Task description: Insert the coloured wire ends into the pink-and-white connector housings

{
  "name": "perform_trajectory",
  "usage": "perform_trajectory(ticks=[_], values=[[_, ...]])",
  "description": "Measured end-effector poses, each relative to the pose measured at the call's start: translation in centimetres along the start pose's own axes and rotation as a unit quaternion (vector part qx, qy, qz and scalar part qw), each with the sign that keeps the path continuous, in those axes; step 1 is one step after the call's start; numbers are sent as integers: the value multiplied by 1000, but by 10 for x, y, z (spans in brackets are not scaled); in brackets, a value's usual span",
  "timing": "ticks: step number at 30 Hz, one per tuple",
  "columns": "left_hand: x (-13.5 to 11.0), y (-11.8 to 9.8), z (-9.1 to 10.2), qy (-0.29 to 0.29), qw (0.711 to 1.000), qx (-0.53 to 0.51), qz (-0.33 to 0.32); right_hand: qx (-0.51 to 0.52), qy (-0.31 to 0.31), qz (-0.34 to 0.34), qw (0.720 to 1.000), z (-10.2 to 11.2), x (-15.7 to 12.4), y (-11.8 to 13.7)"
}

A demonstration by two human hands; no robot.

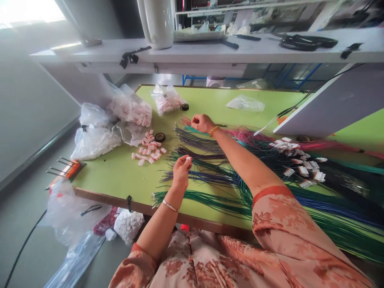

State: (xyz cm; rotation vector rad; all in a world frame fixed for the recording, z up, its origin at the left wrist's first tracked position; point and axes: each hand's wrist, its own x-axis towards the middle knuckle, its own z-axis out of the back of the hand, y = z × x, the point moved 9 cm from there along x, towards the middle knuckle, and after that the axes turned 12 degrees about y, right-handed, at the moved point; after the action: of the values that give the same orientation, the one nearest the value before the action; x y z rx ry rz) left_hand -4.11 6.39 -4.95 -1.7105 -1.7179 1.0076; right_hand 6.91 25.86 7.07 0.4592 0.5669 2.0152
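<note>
My left hand (181,171) is raised over the green table (120,176), its fingers pinched on a small white connector (189,159). My right hand (203,122) reaches farther out and pinches the ends of pink and teal wires (186,121). Bundles of purple, blue and green wires (204,176) lie fanned across the table beneath both arms. A loose pile of pink-white connectors (149,149) lies left of my hands.
Plastic bags of connectors (132,110) sit at the table's left and back. A black tape roll (160,137) lies by the pile. Finished white connectors on wires (300,160) lie at right. A white shelf (210,50) overhangs the back.
</note>
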Motion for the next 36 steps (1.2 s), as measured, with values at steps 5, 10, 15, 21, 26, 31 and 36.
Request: perform_trajectory(ticks=[5,10,15,21,26,31,36], values=[[2,0,-1,9,999,-31,3,129,31,103,986,-14,-26,33],[4,4,-4,23,998,-57,23,194,56,129,971,-23,-73,40],[5,4,-8,40,995,-83,27,211,69,117,968,-35,-106,39],[4,5,-11,41,995,-82,46,173,73,99,977,-51,-122,30],[5,9,-9,27,995,-79,55,145,64,101,982,-56,-125,26],[6,11,-8,24,995,-74,59,133,56,90,985,-58,-125,21],[6,11,-9,23,996,-64,51,143,59,97,983,-59,-126,22]])
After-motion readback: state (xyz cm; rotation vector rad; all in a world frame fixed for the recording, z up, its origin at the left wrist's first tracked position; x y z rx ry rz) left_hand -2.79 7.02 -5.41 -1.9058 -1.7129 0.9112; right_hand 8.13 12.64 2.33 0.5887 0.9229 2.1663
